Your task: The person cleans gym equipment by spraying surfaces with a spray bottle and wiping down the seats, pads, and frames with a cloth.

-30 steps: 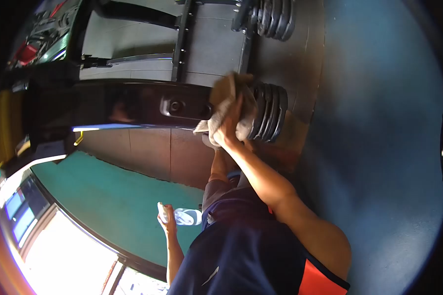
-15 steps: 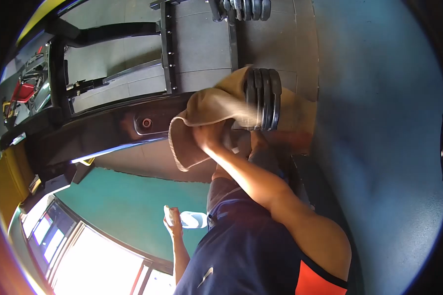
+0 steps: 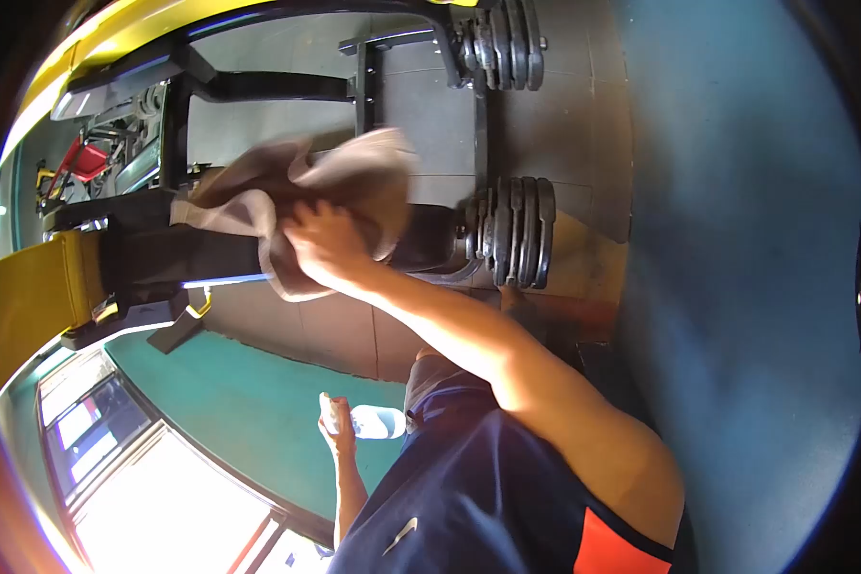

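My right hand (image 3: 327,241) lies over a brown cloth (image 3: 359,177), fingers bent into it. The cloth is bunched, blurred at its far side, and lies across the black beam (image 3: 163,237) of a gym machine; its contact with the beam is partly hidden. Off to the left and lower down, my left hand (image 3: 339,426) is wrapped round the neck of a spray bottle (image 3: 378,422) with a white head and a pale, see-through body. Just right of the cloth, a stack of dark weight plates (image 3: 521,232) sits at the beam's end.
Another stack of plates (image 3: 507,46) is farther up, beside black frame bars (image 3: 364,91). A yellow pad (image 3: 31,297) stands at the left. A blue wall (image 3: 737,249) runs along the right, and a bright window (image 3: 163,497) is at lower left.
My right hand and the cloth have moved left, away from the near plates and along the beam. My view has shifted, showing more of the machine. My left hand keeps the spray bottle.
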`<state>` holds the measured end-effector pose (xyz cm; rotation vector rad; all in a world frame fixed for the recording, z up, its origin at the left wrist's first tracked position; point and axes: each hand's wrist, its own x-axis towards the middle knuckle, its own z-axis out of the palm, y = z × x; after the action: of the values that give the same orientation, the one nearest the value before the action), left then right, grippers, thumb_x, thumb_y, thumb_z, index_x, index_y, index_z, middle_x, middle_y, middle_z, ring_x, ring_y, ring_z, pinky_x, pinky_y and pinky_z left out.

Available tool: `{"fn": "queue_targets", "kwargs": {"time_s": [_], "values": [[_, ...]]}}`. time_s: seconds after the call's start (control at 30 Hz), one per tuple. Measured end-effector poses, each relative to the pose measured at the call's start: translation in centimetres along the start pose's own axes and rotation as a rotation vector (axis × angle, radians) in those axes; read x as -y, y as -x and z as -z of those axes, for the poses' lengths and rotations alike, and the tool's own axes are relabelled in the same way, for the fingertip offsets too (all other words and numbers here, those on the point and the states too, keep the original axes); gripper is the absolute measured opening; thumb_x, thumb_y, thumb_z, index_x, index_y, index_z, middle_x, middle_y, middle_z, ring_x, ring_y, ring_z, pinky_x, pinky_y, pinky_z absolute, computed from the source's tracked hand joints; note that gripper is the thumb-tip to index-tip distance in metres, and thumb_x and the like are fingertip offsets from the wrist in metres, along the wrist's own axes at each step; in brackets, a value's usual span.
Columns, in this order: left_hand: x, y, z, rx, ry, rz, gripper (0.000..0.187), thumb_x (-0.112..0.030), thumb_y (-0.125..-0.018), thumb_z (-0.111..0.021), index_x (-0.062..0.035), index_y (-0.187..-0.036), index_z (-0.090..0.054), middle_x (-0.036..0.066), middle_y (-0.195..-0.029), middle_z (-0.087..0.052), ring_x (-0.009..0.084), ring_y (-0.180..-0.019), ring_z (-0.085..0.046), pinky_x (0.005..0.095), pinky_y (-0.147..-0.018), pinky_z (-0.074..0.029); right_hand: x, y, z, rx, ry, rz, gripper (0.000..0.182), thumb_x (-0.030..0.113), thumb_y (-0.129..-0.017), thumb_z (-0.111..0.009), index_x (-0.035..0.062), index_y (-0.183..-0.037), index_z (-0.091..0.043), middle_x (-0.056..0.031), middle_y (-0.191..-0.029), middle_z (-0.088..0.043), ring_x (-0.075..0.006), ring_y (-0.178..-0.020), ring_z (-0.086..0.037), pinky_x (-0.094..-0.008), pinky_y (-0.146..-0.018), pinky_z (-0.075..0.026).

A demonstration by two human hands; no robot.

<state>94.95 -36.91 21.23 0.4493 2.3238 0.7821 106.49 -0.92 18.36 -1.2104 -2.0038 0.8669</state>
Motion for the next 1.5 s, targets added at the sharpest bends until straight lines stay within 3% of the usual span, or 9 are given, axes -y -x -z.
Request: {"fn": "queue_targets", "kwargs": {"time_s": [0.17, 0.33, 0.47, 0.93, 1.03, 1.13, 1.23, 1.33, 1.5], "values": [[1.3, -0.3, 0.5, -0.028, -0.015, 0.079, 0.026, -0.029, -0.089, -0.073, -0.0046, -0.092, -0.066, 0.001, -0.073, -0.060, 0.0093, -0.065, -0.054, 0.0257, -0.057, -0.045, -1.5, 2.8, 0.6, -0.194, 0.149, 0.310, 0.048, 0.021, -0.085, -0.061, 0.0052, -0.130, -0.057, -0.0261, -0.139, -0.048, -0.0351, -0.101, -0.057, -0.0422, -0.075, -0.047], [2.0, 0.1, 0.5, -0.087, 0.013, 0.156, 0.027, -0.027, -0.088, -0.074, -0.0041, -0.098, -0.065, 0.003, -0.081, -0.061, 0.0119, -0.071, -0.058, 0.0284, -0.062, -0.049, -9.7, 13.7, -1.6, -0.094, -0.001, -0.251, 0.054, 0.031, -0.092, -0.057, 0.0105, -0.142, -0.049, -0.0228, -0.160, -0.020, -0.0548, -0.144, -0.015, -0.0728, -0.111, -0.015], [2.5, -1.0, -0.1, -0.019, 0.009, 0.174, 0.028, -0.027, -0.088, -0.075, -0.0036, -0.100, -0.066, 0.003, -0.082, -0.062, 0.0132, -0.074, -0.059, 0.0296, -0.067, -0.052, -21.2, 10.1, -1.6, -0.096, -0.700, -0.645, 0.051, 0.040, -0.105, -0.037, 0.0004, -0.118, -0.067, -0.0190, -0.132, -0.060, -0.0311, -0.127, -0.052, -0.0366, -0.104, -0.040], [-0.2, -0.7, 0.3, 0.102, -0.133, 0.132, 0.028, -0.029, -0.089, -0.073, -0.0022, -0.096, -0.065, 0.001, -0.077, -0.061, 0.0089, -0.068, -0.054, 0.0263, -0.060, -0.044, -23.2, 12.5, -2.2, 0.012, -0.599, -0.878, 0.052, 0.040, -0.102, -0.043, -0.0017, -0.131, -0.056, -0.0232, -0.126, -0.063, -0.0296, -0.120, -0.059, -0.0368, -0.102, -0.044], [-0.5, -1.3, 1.4, 0.162, -0.268, -0.148, 0.023, -0.025, -0.089, -0.067, -0.0029, -0.093, -0.066, 0.003, -0.073, -0.060, 0.0124, -0.066, -0.054, 0.0310, -0.060, -0.046, -21.3, 14.1, -6.4, -0.043, -0.501, -0.621, 0.065, 0.047, -0.092, -0.057, 0.0030, -0.140, -0.049, -0.0215, -0.144, -0.046, -0.0274, -0.136, -0.042, -0.0393, -0.109, -0.035], [1.1, -0.9, 1.6, 0.082, -0.117, 0.012, 0.023, -0.027, -0.092, -0.066, -0.0038, -0.092, -0.065, 0.000, -0.070, -0.058, 0.0096, -0.064, -0.052, 0.0284, -0.059, -0.044, -8.9, 12.5, -2.0, -0.034, -0.262, -0.350, 0.092, 0.052, -0.079, -0.071, -0.0036, -0.144, -0.038, -0.0259, -0.154, -0.028, -0.0364, -0.149, -0.016, -0.0577, -0.118, -0.013], [2.8, -1.7, 2.6, 0.103, -0.099, -0.031, 0.025, -0.029, -0.092, -0.068, -0.0040, -0.093, -0.065, -0.001, -0.070, -0.058, 0.0084, -0.064, -0.051, 0.0268, -0.059, -0.043, -7.7, 11.4, -1.7, -0.187, 0.142, -0.281, 0.113, 0.044, -0.065, -0.086, 0.0007, -0.150, -0.025, -0.0274, -0.151, -0.031, -0.0409, -0.144, -0.027, -0.0592, -0.119, -0.014], [7.4, -2.7, 2.8, 0.025, -0.001, -0.120, 0.024, -0.028, -0.092, -0.070, -0.0045, -0.093, -0.065, -0.001, -0.069, -0.057, 0.0077, -0.063, -0.050, 0.0260, -0.057, -0.042, -10.0, 10.6, -2.0, -0.404, -0.108, -0.216, 0.109, 0.034, -0.063, -0.089, -0.0008, -0.147, -0.028, -0.0233, -0.148, -0.040, -0.0351, -0.141, -0.036, -0.0616, -0.117, -0.017], [13.8, -4.1, 3.0, -0.059, 0.187, -0.116, 0.019, -0.025, -0.092, -0.070, -0.0060, -0.093, -0.065, -0.002, -0.074, -0.056, 0.0061, -0.064, -0.048, 0.0247, -0.056, -0.039, -12.2, 13.9, -6.8, -0.437, 0.369, -0.220, 0.072, 0.041, -0.098, -0.052, -0.0127, -0.142, -0.035, -0.0381, -0.153, -0.018, -0.0509, -0.147, -0.009, -0.0651, -0.117, -0.010]]}}
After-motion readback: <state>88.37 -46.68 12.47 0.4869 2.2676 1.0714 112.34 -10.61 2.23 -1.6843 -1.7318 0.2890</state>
